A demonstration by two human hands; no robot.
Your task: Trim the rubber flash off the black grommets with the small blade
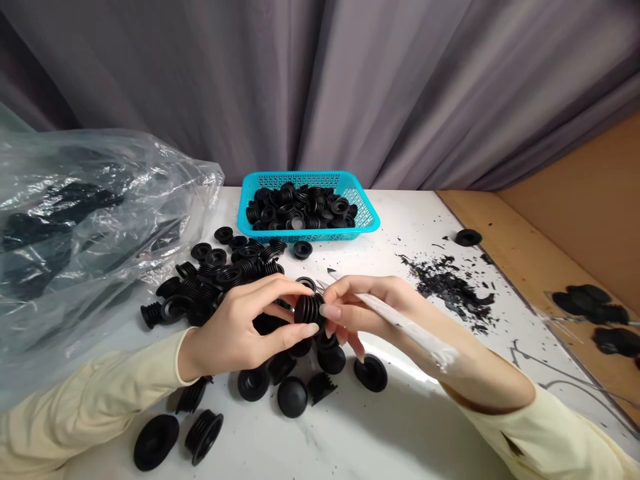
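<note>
My left hand (245,327) grips a ribbed black rubber plug (309,310) between thumb and fingers, above the loose pile. Closed around a slim tool with a white-wrapped handle (400,323), my right hand (367,303) meets the plug's right side with its thumb and fingertips. The tool's thin tip shows near the plug's top edge, but its exact kind is unclear. Beneath and around both hands lie loose black rubber plugs (293,397), some ribbed side up and others domed side up. One flanged plug (371,373) lies just below my right fingers.
Behind the hands stands a turquoise basket (367,223) of black plugs. A clear plastic bag (165,173) with black pieces covers the left side. Black trimmings (453,287) are scattered at right, near a lone plug (469,238). A grey curtain (340,87) hangs behind the white table.
</note>
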